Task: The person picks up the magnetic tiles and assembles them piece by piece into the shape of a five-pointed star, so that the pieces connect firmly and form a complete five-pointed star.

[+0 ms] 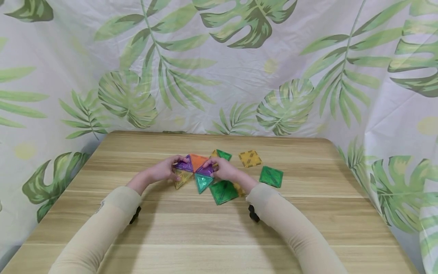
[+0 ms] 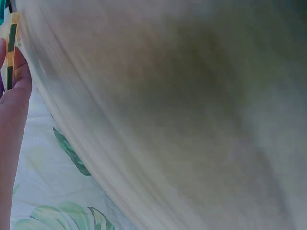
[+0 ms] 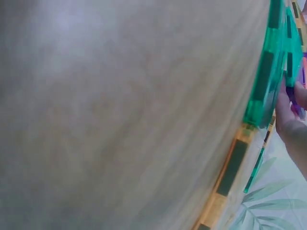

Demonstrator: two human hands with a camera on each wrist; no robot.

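Triangular magnetic tiles lie edge to edge in a fan: a yellow one, a left purple one, an orange one, a right purple one and a teal one. My left hand holds the fan's left side, thumb on the yellow triangle and fingertips over the left purple one. In the left wrist view, the yellow tile shows edge-on between the fingers. My right hand pinches the right purple triangle, partly hiding it; the right wrist view shows this hand at the purple tile's edge.
Green tiles lie just below my right hand, with an orange tile partly under the wrist. Behind it is a green triangle. Farther right lie a yellow square and a green square. A leaf-patterned cloth hangs behind the wooden table.
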